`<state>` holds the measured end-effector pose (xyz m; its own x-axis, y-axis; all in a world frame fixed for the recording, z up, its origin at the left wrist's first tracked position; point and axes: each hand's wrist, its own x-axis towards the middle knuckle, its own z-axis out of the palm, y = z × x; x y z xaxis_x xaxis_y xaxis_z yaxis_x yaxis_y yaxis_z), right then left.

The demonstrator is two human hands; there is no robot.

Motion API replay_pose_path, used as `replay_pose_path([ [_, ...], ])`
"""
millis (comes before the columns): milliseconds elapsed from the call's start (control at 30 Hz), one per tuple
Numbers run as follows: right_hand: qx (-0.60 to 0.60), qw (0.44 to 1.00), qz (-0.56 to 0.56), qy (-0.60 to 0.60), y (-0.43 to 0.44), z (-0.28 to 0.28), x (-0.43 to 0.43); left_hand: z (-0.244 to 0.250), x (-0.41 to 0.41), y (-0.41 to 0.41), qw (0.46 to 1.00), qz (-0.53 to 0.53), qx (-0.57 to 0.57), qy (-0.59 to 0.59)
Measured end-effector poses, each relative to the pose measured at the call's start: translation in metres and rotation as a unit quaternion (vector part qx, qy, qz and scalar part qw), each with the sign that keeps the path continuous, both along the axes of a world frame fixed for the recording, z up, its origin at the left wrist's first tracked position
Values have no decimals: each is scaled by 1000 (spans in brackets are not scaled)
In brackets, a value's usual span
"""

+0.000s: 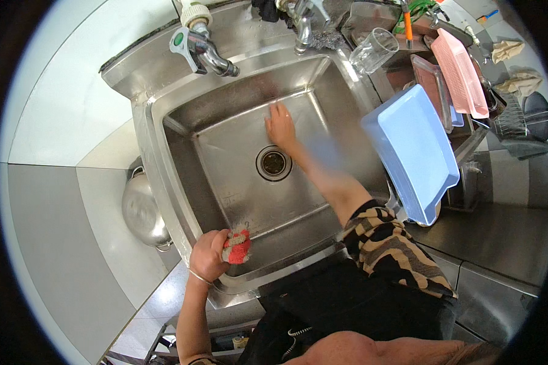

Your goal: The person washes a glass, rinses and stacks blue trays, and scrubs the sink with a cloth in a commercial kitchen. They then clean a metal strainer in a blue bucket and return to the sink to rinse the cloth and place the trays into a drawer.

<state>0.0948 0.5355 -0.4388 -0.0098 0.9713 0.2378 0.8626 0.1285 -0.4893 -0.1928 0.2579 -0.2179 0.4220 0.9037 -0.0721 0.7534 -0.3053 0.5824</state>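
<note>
In the head view, my left hand (208,255) grips a red and grey scrubbing cloth (237,247) at the near left corner of a stainless steel sink (242,187). Inside the basin, my right hand (281,123) reaches towards the far wall, beyond the round drain (273,163). Nothing shows in that hand; its fingers are slightly bent, and whether they touch the steel is unclear. A chrome tap (212,54) juts over the far left rim, and a second tap (303,29) stands farther right, turned towards the basin.
A light blue plastic basket (415,146) leans at the sink's right edge. Behind it are a clear glass (374,50), a pink basket (459,73) and a steel wool scourer (326,39). A metal pan (145,210) hangs or stands left of the sink.
</note>
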Motion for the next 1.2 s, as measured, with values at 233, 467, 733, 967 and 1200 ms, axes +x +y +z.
replay_pose_path([
  [233,71,913,385,-113,-49,-28,-34,-7,-4,-3,1000,-1,7,-25],
  [467,-84,979,161,93,-24,37,81,-12,-7,-8,996,45,24,-74],
  [733,-142,939,311,21,-98,-2,79,-21,-21,-14,978,184,70,-74],
  [967,-29,691,707,147,-207,7,-71,-9,-16,-6,983,167,47,-61],
  [1200,-15,849,526,-47,-135,-23,16,-5,-11,-3,983,171,45,-47],
])
